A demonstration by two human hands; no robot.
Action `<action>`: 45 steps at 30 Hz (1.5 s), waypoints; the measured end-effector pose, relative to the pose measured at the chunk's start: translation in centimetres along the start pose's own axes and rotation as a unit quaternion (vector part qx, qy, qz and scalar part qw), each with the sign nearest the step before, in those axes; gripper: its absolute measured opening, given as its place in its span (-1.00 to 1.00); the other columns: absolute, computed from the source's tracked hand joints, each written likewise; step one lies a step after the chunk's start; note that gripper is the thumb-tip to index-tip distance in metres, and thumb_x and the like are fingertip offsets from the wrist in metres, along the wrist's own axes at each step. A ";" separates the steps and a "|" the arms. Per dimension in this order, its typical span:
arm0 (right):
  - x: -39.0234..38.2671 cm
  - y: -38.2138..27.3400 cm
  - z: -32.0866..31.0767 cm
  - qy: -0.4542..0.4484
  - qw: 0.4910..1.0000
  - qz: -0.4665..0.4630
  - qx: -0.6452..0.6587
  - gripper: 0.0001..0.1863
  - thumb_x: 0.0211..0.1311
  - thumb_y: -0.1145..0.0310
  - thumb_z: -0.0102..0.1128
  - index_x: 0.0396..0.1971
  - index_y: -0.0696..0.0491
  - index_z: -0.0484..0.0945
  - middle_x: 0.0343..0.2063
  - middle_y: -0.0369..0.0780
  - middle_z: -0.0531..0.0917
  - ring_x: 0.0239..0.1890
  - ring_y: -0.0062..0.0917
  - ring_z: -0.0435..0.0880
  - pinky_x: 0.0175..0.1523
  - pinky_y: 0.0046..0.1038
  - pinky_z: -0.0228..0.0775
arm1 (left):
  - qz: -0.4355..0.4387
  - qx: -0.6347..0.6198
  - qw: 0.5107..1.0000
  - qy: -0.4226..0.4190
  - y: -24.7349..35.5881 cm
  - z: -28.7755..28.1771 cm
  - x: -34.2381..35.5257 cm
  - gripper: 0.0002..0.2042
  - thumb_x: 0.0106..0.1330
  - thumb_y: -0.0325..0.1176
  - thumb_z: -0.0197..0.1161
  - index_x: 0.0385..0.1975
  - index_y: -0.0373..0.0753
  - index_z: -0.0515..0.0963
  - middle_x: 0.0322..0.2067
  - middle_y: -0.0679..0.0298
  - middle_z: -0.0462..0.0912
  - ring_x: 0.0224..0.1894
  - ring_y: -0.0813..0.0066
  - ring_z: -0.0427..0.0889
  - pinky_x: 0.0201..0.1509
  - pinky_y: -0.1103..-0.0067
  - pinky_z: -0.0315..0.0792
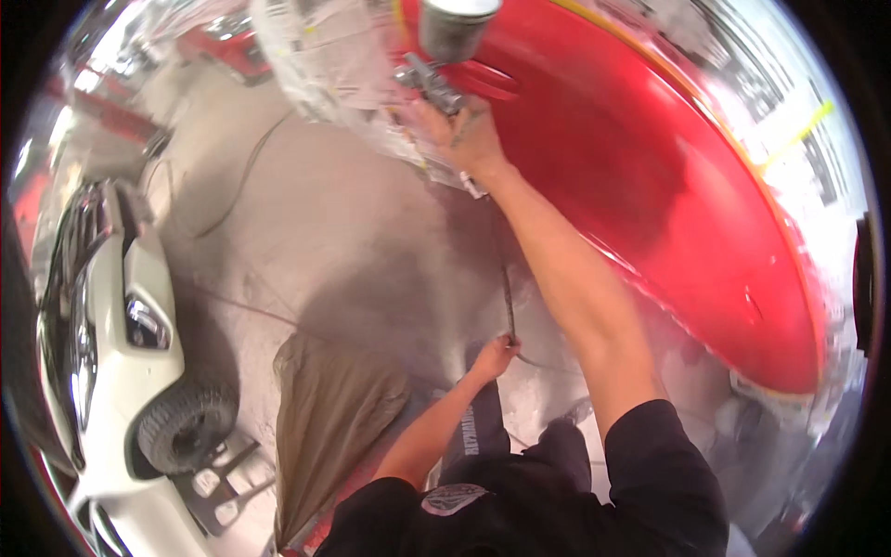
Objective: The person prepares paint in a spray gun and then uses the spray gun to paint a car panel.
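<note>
My right hand (pixel 471 141) is wrapped round the grip of a metal spray gun (pixel 432 85), held up at the top of the view. A grey paint cup (pixel 453 32) with a pale lid sits on top of the gun. Close by on the right is a glossy red car panel (pixel 594 139), edged with yellow tape. From the gun's grip a dark air hose (pixel 505 269) hangs down to my left hand (pixel 497 356), which is closed round it low in front of my legs.
White masking sheet (pixel 339 74) covers the car beside the red panel. A white vehicle (pixel 139 269) with a dark tyre (pixel 188 425) stands at the left. Brown cloth (pixel 325 408) drapes something near my left arm. A loose hose (pixel 243 181) curves across the grey floor.
</note>
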State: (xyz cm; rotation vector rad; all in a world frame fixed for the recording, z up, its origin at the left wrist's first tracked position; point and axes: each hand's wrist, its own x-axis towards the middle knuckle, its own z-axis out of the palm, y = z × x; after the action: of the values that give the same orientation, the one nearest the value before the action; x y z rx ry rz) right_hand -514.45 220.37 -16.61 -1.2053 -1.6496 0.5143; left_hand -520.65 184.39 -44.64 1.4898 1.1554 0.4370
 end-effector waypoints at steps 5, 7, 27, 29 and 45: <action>-10.0 -2.6 -7.8 0.085 0.995 0.035 0.040 -0.64 0.31 0.17 0.37 -0.17 0.20 0.64 -0.41 0.12 0.69 -0.29 0.13 0.67 -0.19 -0.10 0.51 | -0.039 0.108 0.990 -0.080 -2.4 1.9 -2.1 -0.72 0.37 -0.21 0.26 -0.07 -0.25 0.63 -0.25 -0.09 0.73 -0.09 -0.12 0.71 -0.01 0.14 0.53; -14.2 -2.6 -11.9 0.125 0.984 0.130 -0.015 -0.66 0.33 0.18 0.36 -0.19 0.20 0.63 -0.42 0.08 0.70 -0.35 0.02 0.72 -0.23 -0.14 0.51 | -0.023 0.186 0.976 -0.112 -3.9 2.8 -3.6 -0.72 0.36 -0.21 0.27 -0.04 -0.20 0.64 -0.26 -0.07 0.73 -0.10 -0.11 0.71 0.01 0.11 0.54; -65.7 -1.8 -67.0 0.512 0.754 0.409 -0.041 -0.67 0.37 0.12 0.36 -0.33 0.13 0.65 -0.60 -0.34 0.61 -0.67 -0.72 0.48 -0.56 -0.56 0.31 | 0.186 0.210 0.885 -0.373 8.5 37.4 -12.3 -0.75 0.39 -0.35 0.28 -0.01 -0.28 0.62 -0.13 0.00 0.69 -0.02 -0.05 0.64 0.09 0.25 0.50; -71.5 0.0 -73.7 0.551 0.751 0.358 -0.065 -0.60 0.39 0.09 0.33 -0.47 0.14 0.63 -0.63 -0.34 0.61 -0.70 -0.70 0.47 -0.58 -0.54 0.30 | 0.202 0.211 0.881 -0.373 10.9 43.8 -12.0 -0.73 0.40 -0.36 0.28 0.04 -0.29 0.61 -0.08 0.00 0.70 0.01 -0.01 0.67 0.13 0.28 0.52; -102.3 12.2 -110.6 0.581 0.733 0.238 -0.260 -0.57 0.47 0.10 0.15 -0.43 0.20 0.59 -0.69 -0.28 0.54 -0.74 -0.59 0.47 -0.51 -0.43 0.36 | 0.187 0.272 0.839 -0.433 17.7 81.0 -7.7 -0.59 0.43 -0.42 0.26 0.27 -0.30 0.50 0.12 -0.07 0.65 0.23 0.11 0.63 0.31 0.34 0.47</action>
State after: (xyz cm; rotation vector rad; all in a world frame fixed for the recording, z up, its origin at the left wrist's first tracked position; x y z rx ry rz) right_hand -409.30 112.27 -26.83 -1.8223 -0.3471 -0.4507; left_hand -452.51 136.79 -49.47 2.0940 0.2404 -0.3566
